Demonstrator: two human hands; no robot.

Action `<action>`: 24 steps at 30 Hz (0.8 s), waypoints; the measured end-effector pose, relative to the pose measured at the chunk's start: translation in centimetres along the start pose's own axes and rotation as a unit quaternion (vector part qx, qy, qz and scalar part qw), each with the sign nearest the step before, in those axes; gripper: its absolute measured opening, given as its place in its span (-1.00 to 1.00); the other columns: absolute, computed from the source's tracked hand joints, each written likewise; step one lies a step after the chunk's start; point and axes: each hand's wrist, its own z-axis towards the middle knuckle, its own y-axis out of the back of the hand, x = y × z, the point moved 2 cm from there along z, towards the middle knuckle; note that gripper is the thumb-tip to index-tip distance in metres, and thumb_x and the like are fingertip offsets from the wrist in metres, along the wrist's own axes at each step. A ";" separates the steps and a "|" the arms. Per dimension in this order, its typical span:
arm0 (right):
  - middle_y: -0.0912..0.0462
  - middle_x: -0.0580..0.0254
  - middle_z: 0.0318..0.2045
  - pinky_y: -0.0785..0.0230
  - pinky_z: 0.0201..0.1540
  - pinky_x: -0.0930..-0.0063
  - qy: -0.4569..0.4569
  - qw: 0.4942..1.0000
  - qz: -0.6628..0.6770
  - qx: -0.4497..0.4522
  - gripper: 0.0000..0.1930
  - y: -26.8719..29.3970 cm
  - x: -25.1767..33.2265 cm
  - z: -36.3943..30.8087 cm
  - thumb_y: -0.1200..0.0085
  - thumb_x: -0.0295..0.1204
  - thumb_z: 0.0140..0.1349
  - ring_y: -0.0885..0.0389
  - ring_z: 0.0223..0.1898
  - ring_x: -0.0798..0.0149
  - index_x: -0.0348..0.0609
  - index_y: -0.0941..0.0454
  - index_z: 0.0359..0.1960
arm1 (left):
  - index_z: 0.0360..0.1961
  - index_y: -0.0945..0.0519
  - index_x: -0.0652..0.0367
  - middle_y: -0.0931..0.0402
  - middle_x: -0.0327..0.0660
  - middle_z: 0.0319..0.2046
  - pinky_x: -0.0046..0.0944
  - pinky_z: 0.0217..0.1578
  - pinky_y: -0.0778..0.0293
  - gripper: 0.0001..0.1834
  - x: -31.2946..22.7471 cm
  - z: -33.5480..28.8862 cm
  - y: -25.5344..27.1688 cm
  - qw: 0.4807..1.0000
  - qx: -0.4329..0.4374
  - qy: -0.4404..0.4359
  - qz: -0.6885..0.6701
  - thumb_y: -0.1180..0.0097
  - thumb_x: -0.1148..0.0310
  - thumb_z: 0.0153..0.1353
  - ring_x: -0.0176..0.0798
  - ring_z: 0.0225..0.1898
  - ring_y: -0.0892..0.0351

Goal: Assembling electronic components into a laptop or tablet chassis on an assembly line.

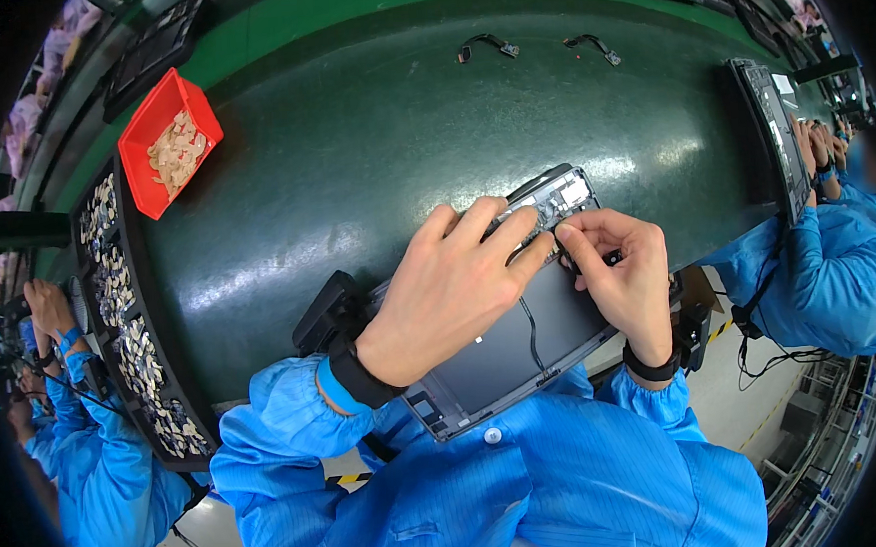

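Observation:
An opened tablet-like device [483,370] lies tilted at the near edge of the green table, its flat grey inside facing up. At its far end a circuit board [561,196] is exposed, and a thin black cable [531,333] runs down its middle. My left hand [449,288] rests across the device with fingers spread, their tips on the board area. My right hand [624,264] is closed in a pinch beside those fingertips, at the board's right edge. What it pinches is small, dark and mostly hidden by the fingers.
Left stands a red bin [140,155] of small beige pieces, by a black compartment tray [124,240] of small metallic parts. Two short cable pieces [488,45] [595,49] lie at the back. Another opened device [773,137] stands right, near a co-worker's hands [816,145].

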 end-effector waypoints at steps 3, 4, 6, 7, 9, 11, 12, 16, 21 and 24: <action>-0.70 0.24 -0.58 -0.39 -0.54 0.59 -0.001 1.000 -0.004 0.006 -0.85 0.1 0.2 0.0 -0.27 -0.47 0.31 -0.62 -0.62 0.49 -0.36 -0.73 -0.27 | 0.06 -0.71 -0.04 -0.58 -0.35 0.06 -0.27 -0.11 -0.44 -0.58 -0.4 0.2 0.1 0.999 0.018 0.007 0.032 -0.19 0.35 0.13 -0.24 0.11 -0.54; -0.70 0.24 -0.58 -0.39 -0.54 0.59 0.002 1.000 -0.003 0.004 -0.85 0.2 0.3 0.1 -0.27 -0.47 0.31 -0.62 -0.62 0.49 -0.36 -0.73 -0.27 | 0.07 -0.71 -0.06 -0.58 -0.36 0.06 -0.27 -0.11 -0.44 -0.58 -0.4 0.4 0.1 0.999 0.023 0.007 0.038 -0.19 0.36 0.13 -0.25 0.10 -0.54; -0.70 0.24 -0.58 -0.42 -0.54 0.58 0.000 1.000 0.002 0.022 -0.84 0.3 0.1 0.2 -0.24 -0.46 0.34 -0.63 -0.61 0.47 -0.38 -0.72 -0.28 | 0.07 -0.70 -0.07 -0.58 -0.37 0.06 -0.28 -0.12 -0.44 -0.57 -0.4 0.4 0.1 0.999 0.025 0.006 0.048 -0.19 0.36 0.13 -0.25 0.09 -0.54; -0.70 0.24 -0.58 -0.42 -0.54 0.58 0.004 1.000 0.003 0.020 -0.84 0.5 0.2 0.3 -0.24 -0.46 0.34 -0.63 -0.61 0.47 -0.38 -0.72 -0.28 | 0.08 -0.70 -0.07 -0.58 -0.37 0.06 -0.27 -0.12 -0.45 -0.56 -0.2 0.4 0.0 0.999 0.010 0.003 0.035 -0.20 0.38 0.11 -0.26 0.09 -0.55; -0.71 0.20 -0.55 -0.47 -0.53 0.58 -0.039 0.996 0.030 0.071 -0.80 0.9 0.1 0.5 -0.21 -0.44 0.39 -0.67 -0.58 0.43 -0.37 -0.66 -0.11 | 0.08 -0.70 -0.08 -0.58 -0.37 0.06 -0.27 -0.12 -0.46 -0.54 0.2 0.1 0.0 1.000 -0.007 -0.002 0.027 -0.22 0.40 0.10 -0.27 0.10 -0.55; -0.72 0.17 -0.53 -0.49 -0.52 0.58 -0.050 0.994 0.070 0.060 -0.76 1.5 0.5 0.3 -0.20 -0.42 0.41 -0.69 -0.57 0.41 -0.36 -0.61 -0.03 | 0.10 -0.69 -0.09 -0.58 -0.38 0.06 -0.25 -0.11 -0.47 -0.50 0.7 -0.1 0.1 0.999 -0.023 -0.002 -0.040 -0.25 0.45 0.06 -0.28 0.11 -0.55; -0.73 0.13 -0.51 -0.51 -0.51 0.58 -0.066 0.991 0.108 0.053 -0.71 1.7 0.6 0.1 -0.19 -0.41 0.42 -0.71 -0.55 0.38 -0.35 -0.56 0.06 | 0.10 -0.69 -0.09 -0.58 -0.38 0.06 -0.25 -0.11 -0.47 -0.50 0.6 -0.2 0.2 0.999 -0.024 -0.003 -0.036 -0.25 0.45 0.06 -0.28 0.11 -0.55; -0.74 0.09 -0.48 -0.52 -0.49 0.59 -0.045 0.994 0.083 0.049 -0.69 2.8 0.6 -0.2 -0.19 -0.40 0.43 -0.73 -0.50 0.39 -0.34 -0.53 0.09 | 0.11 -0.69 -0.08 -0.58 -0.36 0.04 -0.23 -0.09 -0.47 -0.48 0.2 0.0 0.2 1.000 -0.013 -0.005 -0.013 -0.25 0.50 0.05 -0.27 0.12 -0.55; -0.73 0.16 -0.52 -0.48 -0.52 0.61 -0.027 0.997 0.060 0.036 -0.75 4.4 -0.5 0.0 -0.20 -0.44 0.42 -0.70 -0.52 0.44 -0.40 -0.57 -0.01 | 0.14 -0.67 -0.08 -0.58 -0.32 0.03 -0.20 -0.05 -0.44 -0.45 -0.3 0.7 0.8 1.000 0.017 -0.004 0.010 -0.26 0.48 0.05 -0.25 0.12 -0.55; -0.72 0.21 -0.53 -0.45 -0.54 0.62 -0.026 0.993 0.102 0.049 -0.78 4.3 -1.5 0.3 -0.20 -0.47 0.41 -0.67 -0.55 0.47 -0.41 -0.59 -0.05 | 0.13 -0.66 -0.04 -0.58 -0.27 0.05 -0.15 0.02 -0.42 -0.52 -1.2 1.7 1.1 0.999 0.005 -0.013 0.042 -0.27 0.46 0.12 -0.21 0.14 -0.55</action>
